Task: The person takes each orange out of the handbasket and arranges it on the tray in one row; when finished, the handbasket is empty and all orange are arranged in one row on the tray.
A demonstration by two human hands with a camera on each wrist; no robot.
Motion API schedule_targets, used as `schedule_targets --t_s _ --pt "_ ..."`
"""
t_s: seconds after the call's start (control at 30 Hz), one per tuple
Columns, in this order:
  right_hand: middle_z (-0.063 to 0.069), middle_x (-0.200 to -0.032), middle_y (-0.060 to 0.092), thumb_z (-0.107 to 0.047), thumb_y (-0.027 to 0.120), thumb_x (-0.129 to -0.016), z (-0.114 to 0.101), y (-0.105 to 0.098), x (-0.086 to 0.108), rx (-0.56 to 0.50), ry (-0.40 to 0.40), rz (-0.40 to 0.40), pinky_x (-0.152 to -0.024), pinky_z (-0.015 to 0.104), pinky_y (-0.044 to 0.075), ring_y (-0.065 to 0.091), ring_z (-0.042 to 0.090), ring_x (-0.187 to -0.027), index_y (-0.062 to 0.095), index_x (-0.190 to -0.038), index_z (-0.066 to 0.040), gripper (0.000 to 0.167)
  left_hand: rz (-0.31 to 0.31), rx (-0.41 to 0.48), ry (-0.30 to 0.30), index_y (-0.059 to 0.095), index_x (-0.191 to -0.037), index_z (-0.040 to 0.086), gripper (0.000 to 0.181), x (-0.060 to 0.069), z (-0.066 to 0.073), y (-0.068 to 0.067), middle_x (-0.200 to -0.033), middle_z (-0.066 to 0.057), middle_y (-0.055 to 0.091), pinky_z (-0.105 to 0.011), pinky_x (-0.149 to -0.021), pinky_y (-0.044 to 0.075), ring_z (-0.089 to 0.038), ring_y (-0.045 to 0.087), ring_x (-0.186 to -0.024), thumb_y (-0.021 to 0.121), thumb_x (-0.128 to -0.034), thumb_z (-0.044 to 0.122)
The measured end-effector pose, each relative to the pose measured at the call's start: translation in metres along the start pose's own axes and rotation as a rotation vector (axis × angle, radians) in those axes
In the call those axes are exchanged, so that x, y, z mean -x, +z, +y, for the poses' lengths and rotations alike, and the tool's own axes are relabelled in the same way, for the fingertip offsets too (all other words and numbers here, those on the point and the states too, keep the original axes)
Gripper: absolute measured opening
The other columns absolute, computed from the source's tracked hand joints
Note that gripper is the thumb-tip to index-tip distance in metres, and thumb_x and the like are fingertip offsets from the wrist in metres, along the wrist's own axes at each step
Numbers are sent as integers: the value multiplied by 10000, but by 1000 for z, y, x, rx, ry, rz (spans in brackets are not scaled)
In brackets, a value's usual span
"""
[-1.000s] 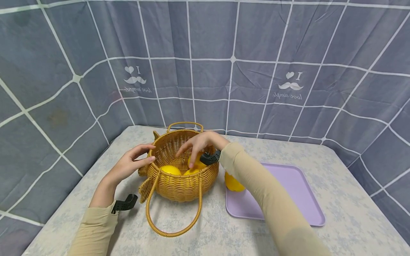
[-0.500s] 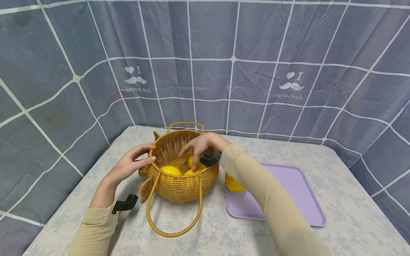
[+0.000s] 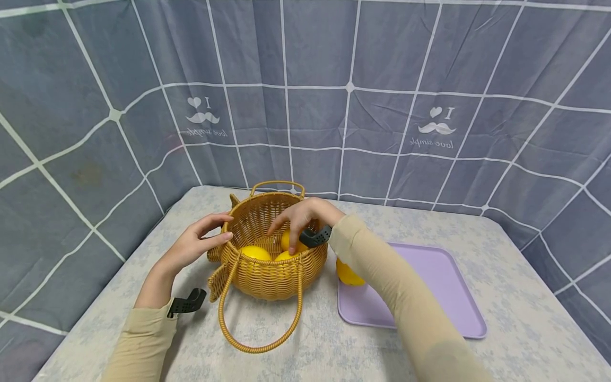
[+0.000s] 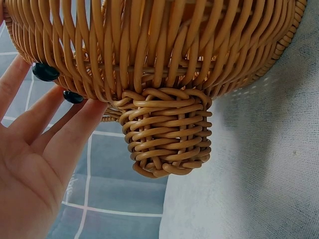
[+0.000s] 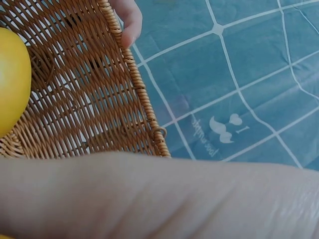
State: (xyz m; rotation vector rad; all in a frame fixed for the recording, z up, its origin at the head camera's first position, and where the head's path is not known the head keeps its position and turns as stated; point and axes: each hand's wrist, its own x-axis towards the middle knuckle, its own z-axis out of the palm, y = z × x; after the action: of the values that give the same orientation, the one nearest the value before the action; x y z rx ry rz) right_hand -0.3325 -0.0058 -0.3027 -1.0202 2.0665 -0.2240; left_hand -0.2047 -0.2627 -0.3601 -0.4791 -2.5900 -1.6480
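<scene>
A tan wicker basket [image 3: 267,281] with loop handles stands on the table. My left hand [image 3: 195,241] holds its left rim; in the left wrist view several fingers [image 4: 75,134] lie along the outer wall. My right hand [image 3: 303,215] reaches into the basket from the right. Its thumb is in front of a smooth yellow fruit [image 3: 286,240], like a lemon, while the index finger reaches down left of it, apart. Its other fingers are hidden. Two more such fruits, one at left [image 3: 255,253] and one near the front rim [image 3: 285,255], lie in the basket.
Right of the basket lies a lilac tray [image 3: 429,265]. Another yellow fruit [image 3: 349,273] rests on its left side, partly covered by my right sleeve [image 3: 396,286]. A front handle [image 3: 258,349] hangs towards me. A grey-blue checked curtain [image 3: 315,116] hangs behind the table.
My right hand has shifted slightly right inside the basket, and its thumb now lies more in front of the fruit beneath it. My left hand keeps its place on the rim.
</scene>
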Motion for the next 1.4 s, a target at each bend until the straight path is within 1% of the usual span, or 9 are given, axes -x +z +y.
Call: schedule_targets --t_s 0.13,0.27,0.47,0.57,0.8,1.07,1.17,1.3,1.4 --pt "-33 -1491 278 -213 849 -688 0 0 0 28 11 8 -1049 296 292 236 137 -1342 461 -1401 -255 814 1 -5 8 487 -1324 75 451 0 0 0 -1436 -82 382 -564 -1014 284 -318 304 -1326 614 -928 250" --pt "-15 -1433 367 -216 850 -689 0 1 -2 86 -5 15 -1038 291 305 308 145 -1304 469 -1396 -234 803 2 -3 12 487 -1322 68 449 0 0 0 -1436 -85 382 -569 -1014 281 -321 303 -1327 614 -928 242" --pt "30 -1363 419 -126 843 -692 1 2 -2 24 19 18 -916 270 423 374 162 -1235 480 -1383 -219 786 2 2 18 481 -1323 50 456 0 0 1 -1434 -93 383 -579 -1011 280 -329 296 -1329 615 -928 233" --pt "36 -1355 415 -86 830 -703 1 3 -3 21 32 25 -882 263 443 376 165 -1222 482 -1382 -217 774 -1 4 20 479 -1325 43 459 0 -1 1 -1440 -97 376 -583 -1008 281 -334 290 -1332 613 -929 231" --pt "76 -1327 470 -1 771 -742 0 3 -6 98 1 72 -950 278 402 425 177 -1202 522 -1342 -185 675 2 5 42 491 -1313 42 435 -1 -2 1 -1432 -122 380 -615 -1022 231 -348 291 -1327 610 -930 211" --pt "12 -1333 487 60 721 -753 1 5 -8 13 -8 43 -955 235 384 411 152 -1232 538 -1332 -180 653 4 16 46 486 -1315 26 445 0 -1 1 -1437 -132 372 -612 -1028 226 -350 280 -1334 615 -926 203" --pt "-2 -1319 487 85 711 -737 2 6 -6 -34 14 30 -874 241 448 421 159 -1186 562 -1306 -188 648 8 17 44 489 -1313 25 443 0 0 2 -1436 -133 374 -610 -1032 220 -348 276 -1337 615 -927 201" --pt "-11 -1352 470 101 705 -725 3 7 -5 -68 39 4 -823 237 476 408 144 -1179 564 -1300 -196 662 7 15 40 484 -1317 20 449 -1 0 3 -1440 -133 369 -605 -1034 222 -350 269 -1341 612 -929 205" --pt "18 -1388 448 87 717 -733 3 6 -5 -38 28 -11 -854 213 445 383 137 -1230 543 -1321 -194 674 4 9 33 478 -1326 26 461 -1 0 2 -1444 -127 365 -603 -1031 228 -350 267 -1343 611 -930 222"
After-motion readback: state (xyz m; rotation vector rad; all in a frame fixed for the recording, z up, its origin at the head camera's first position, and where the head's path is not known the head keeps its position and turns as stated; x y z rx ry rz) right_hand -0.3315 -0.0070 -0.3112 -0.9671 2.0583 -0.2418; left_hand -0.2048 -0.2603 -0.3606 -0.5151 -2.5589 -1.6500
